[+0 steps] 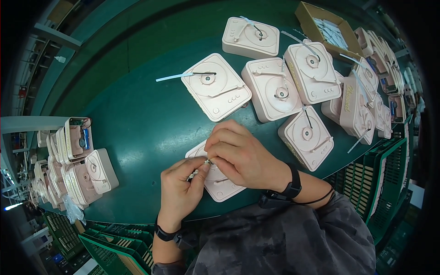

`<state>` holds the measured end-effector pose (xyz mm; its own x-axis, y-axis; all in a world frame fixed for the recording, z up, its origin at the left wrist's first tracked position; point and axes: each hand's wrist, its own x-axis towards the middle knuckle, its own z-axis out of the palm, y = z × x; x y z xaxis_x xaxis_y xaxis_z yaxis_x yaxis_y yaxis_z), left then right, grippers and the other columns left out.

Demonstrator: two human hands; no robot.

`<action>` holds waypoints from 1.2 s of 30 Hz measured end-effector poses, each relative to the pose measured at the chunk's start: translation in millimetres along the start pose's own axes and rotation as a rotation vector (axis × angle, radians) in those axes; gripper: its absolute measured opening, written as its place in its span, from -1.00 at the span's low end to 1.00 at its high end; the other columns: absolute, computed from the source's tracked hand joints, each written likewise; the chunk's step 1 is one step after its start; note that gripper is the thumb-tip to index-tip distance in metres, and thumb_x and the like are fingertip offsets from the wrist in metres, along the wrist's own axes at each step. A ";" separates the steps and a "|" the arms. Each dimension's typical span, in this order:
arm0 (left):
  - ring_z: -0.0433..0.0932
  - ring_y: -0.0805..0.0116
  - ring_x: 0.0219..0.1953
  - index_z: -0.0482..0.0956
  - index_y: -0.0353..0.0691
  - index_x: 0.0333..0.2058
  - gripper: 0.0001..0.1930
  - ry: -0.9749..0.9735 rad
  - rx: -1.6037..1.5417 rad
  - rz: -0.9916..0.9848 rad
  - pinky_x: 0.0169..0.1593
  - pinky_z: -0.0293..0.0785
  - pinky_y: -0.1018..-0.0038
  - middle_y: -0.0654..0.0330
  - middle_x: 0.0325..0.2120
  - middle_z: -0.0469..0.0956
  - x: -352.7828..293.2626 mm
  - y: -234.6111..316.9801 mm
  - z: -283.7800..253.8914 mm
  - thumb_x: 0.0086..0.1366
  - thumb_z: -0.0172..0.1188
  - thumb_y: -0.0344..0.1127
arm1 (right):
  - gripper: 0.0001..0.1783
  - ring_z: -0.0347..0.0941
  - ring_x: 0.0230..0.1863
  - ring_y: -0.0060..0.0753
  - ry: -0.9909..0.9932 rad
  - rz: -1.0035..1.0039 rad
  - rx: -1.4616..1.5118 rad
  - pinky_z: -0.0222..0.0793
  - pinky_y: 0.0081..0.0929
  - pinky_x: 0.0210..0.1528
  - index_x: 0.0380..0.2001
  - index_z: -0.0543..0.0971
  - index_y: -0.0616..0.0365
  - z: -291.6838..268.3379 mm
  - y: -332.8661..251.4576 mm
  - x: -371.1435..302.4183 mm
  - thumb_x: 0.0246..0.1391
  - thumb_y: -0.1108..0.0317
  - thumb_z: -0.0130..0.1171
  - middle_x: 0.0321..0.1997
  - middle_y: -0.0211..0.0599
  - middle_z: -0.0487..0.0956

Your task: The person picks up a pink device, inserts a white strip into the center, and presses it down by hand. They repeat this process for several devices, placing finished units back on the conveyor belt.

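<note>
My left hand (182,187) is closed in a pinch on a small whitish piece (194,173), perhaps a bundle of little connectors; it is too small to name surely. The fingertips of my right hand (240,153) meet the left thumb and finger there, pinched together, and hide what lies between them. Below both hands a pale pink box shaped like a record player (221,190) lies flat on the green table (137,151), partly covered by them. Just beyond, a similar pink box (224,103) has a black wire ending in a light blue strip (173,77).
Several more pink record-player boxes (268,73) lie at the right and back, many with wires or strips. An open cardboard box (306,18) of white packets stands back right. Stacked pink cases (75,181) line the left edge. Green crates (114,245) sit below the table's near edge.
</note>
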<state>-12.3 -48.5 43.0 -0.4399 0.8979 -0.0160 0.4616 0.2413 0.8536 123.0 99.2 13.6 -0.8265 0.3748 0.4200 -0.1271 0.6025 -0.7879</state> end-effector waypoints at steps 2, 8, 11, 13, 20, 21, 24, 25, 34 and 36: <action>0.69 0.19 -0.39 0.70 -0.31 -0.23 -0.89 0.002 0.021 0.008 -0.29 0.55 0.42 0.04 -0.39 0.69 0.7 1.5 0.5 0.25 0.33 -0.53 | -0.85 0.46 0.00 -0.11 0.011 -0.014 -0.012 0.42 -0.28 0.03 -0.35 0.56 0.21 -0.5 -0.5 -0.1 -0.02 0.58 0.30 -0.16 -0.27 0.57; 0.68 0.15 -0.39 0.68 -0.31 -0.25 -0.89 0.028 0.044 0.041 -0.30 0.56 0.41 0.04 -0.40 0.68 2.4 2.2 4.4 0.24 0.33 -0.55 | -0.82 0.48 -0.04 -0.12 0.048 -0.009 -0.003 0.45 -0.30 -0.04 -0.37 0.55 0.21 1.0 -0.7 -1.4 -0.07 0.62 0.32 -0.20 -0.28 0.58; 0.68 0.15 -0.40 0.67 -0.31 -0.25 -0.89 0.029 0.037 0.042 -0.31 0.56 0.41 0.04 -0.41 0.67 2.6 1.4 3.1 0.23 0.32 -0.55 | -0.80 0.48 -0.06 -0.13 0.068 -0.009 0.019 0.45 -0.31 -0.06 -0.37 0.56 0.21 1.8 -0.2 -2.7 -0.10 0.64 0.33 -0.22 -0.29 0.59; 0.68 0.15 -0.40 0.67 -0.31 -0.25 -0.88 0.011 0.035 0.029 -0.32 0.55 0.41 0.04 -0.41 0.67 1.5 0.7 1.5 0.23 0.32 -0.56 | -0.80 0.49 -0.06 -0.13 0.073 -0.004 0.026 0.45 -0.32 -0.08 -0.38 0.56 0.21 2.2 -0.6 -3.2 -0.11 0.65 0.33 -0.22 -0.29 0.59; 0.66 0.16 -0.42 0.65 -0.29 -0.26 -0.83 0.028 0.075 0.128 -0.32 0.55 0.42 0.06 -0.40 0.66 -1.6 -1.6 5.2 0.16 0.28 -0.62 | -0.82 0.49 -0.07 -0.15 0.061 0.017 0.051 0.44 -0.34 -0.08 -0.40 0.57 0.21 1.3 -0.4 -3.9 -0.10 0.64 0.33 -0.23 -0.32 0.60; 0.66 0.16 -0.42 0.64 -0.28 -0.26 -0.82 0.042 0.084 0.141 -0.32 0.56 0.42 0.06 -0.40 0.66 -2.2 -2.2 6.3 0.15 0.27 -0.63 | -0.83 0.49 -0.07 -0.16 0.058 0.014 0.046 0.43 -0.34 -0.07 -0.40 0.58 0.21 2.0 -0.5 -4.3 -0.10 0.64 0.33 -0.23 -0.33 0.61; 0.65 0.13 -0.42 0.62 -0.27 -0.26 -0.78 0.053 0.098 0.160 -0.31 0.56 0.41 0.06 -0.41 0.65 -2.5 -5.9 9.3 0.10 0.24 -0.65 | -0.83 0.50 -0.07 -0.16 0.063 0.022 0.038 0.42 -0.33 -0.05 -0.40 0.59 0.21 4.7 -1.2 -6.1 -0.10 0.63 0.33 -0.23 -0.34 0.62; 0.65 0.11 -0.41 0.62 -0.26 -0.26 -0.76 0.059 0.105 0.169 -0.31 0.56 0.40 0.06 -0.41 0.65 -2.6 -7.0 9.7 0.08 0.23 -0.66 | -0.84 0.50 -0.07 -0.17 0.072 0.032 0.036 0.41 -0.32 -0.03 -0.40 0.60 0.20 5.9 -1.7 -7.0 -0.10 0.63 0.33 -0.22 -0.35 0.63; 0.60 0.13 -0.45 0.61 -0.30 -0.28 -0.78 0.085 0.125 0.223 -0.35 0.49 0.40 0.05 -0.44 0.62 -1.2 -9.0 12.6 0.10 0.23 -0.69 | -0.86 0.49 -0.06 -0.17 0.070 0.038 0.017 0.34 -0.28 0.01 -0.41 0.60 0.19 7.7 -3.6 -5.5 -0.09 0.60 0.30 -0.23 -0.36 0.63; 0.61 0.08 -0.44 0.60 -0.26 -0.27 -0.70 0.070 0.168 0.260 -0.36 0.53 0.34 0.08 -0.43 0.61 -1.2 -12.2 12.7 -0.03 0.19 -0.67 | -0.87 0.48 -0.07 -0.16 0.066 0.037 0.001 0.34 -0.28 0.01 -0.41 0.59 0.18 7.2 -4.5 -5.2 -0.09 0.60 0.29 -0.23 -0.36 0.62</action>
<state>-7.7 -47.9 26.0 -0.3393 0.9115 0.2326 0.6838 0.0693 0.7263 124.0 89.4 11.7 -0.7926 0.4429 0.4190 -0.0977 0.5862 -0.8043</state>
